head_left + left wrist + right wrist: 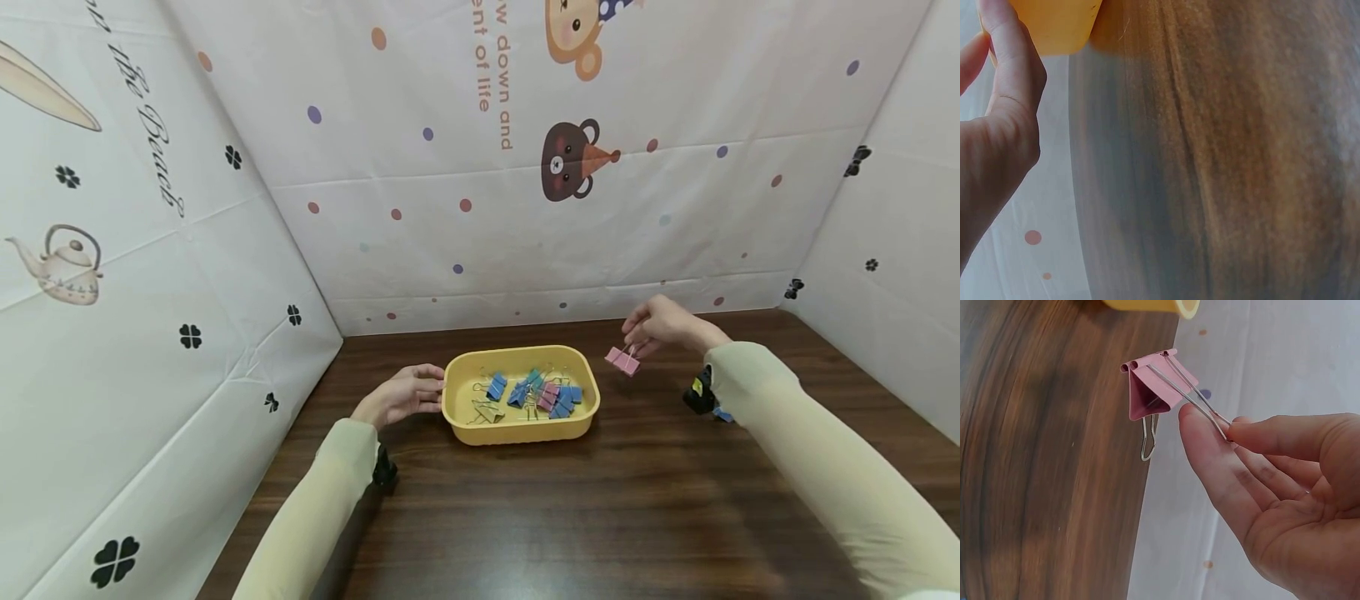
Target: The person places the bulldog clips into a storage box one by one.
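My right hand [660, 325] pinches a pink binder clip [622, 361] by one wire handle between thumb and finger, just right of the yellow basket [517, 432]. In the right wrist view the clip [1160, 384] hangs over the table, its other handle pointing down. My left hand [405, 393] rests its extended fingers against the basket's left end; the left wrist view shows the fingers [1013, 69] at the yellow wall [1060, 28]. Inside the basket lie several binder clips: blue ones [497, 387], a pink one [548, 395], a teal one [534, 380] and a yellowish one [488, 411].
A blue clip [722, 414] lies on the dark wooden table [540, 517], partly hidden behind the right wrist camera [701, 392]. Printed white sheets [420, 242] stand along the table's back and both sides.
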`<state>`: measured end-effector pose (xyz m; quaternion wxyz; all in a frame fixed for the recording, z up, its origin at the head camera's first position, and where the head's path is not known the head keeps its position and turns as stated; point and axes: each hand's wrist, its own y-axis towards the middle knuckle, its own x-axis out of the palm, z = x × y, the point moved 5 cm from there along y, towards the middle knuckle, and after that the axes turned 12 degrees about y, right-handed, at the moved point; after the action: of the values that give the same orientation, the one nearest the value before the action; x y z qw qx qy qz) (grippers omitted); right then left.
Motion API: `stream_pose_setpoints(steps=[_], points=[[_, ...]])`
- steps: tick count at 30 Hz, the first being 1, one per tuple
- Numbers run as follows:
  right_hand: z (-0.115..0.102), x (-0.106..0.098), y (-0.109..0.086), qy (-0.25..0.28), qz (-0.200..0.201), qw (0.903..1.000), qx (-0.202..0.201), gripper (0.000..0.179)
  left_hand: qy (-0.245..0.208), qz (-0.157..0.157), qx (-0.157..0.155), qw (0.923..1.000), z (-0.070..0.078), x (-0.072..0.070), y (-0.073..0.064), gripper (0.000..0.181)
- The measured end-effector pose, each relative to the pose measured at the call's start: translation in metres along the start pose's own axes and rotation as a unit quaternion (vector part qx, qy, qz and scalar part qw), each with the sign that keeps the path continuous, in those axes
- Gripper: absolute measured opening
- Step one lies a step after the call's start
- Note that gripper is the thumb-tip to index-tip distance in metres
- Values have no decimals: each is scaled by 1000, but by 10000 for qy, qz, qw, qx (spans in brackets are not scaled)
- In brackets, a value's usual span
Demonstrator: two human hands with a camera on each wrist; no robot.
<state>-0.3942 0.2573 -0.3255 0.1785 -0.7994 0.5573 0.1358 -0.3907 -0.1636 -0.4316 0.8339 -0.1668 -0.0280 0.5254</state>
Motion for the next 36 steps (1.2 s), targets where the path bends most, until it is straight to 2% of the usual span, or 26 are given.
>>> stream_pose_setpoints(steps=[13, 22, 36], points=[[-21, 19, 15, 182, -95, 9997, -155, 25, -32, 13, 4, 10000, -1, -1, -1, 26], [-26, 35, 25, 398, -146, 9991, -77, 26, -20, 3, -14, 10000, -1, 0, -3, 28], [-44, 64, 34, 368, -410, 9981, -259, 27, -8, -7, 3, 10000, -1, -1, 0, 25]])
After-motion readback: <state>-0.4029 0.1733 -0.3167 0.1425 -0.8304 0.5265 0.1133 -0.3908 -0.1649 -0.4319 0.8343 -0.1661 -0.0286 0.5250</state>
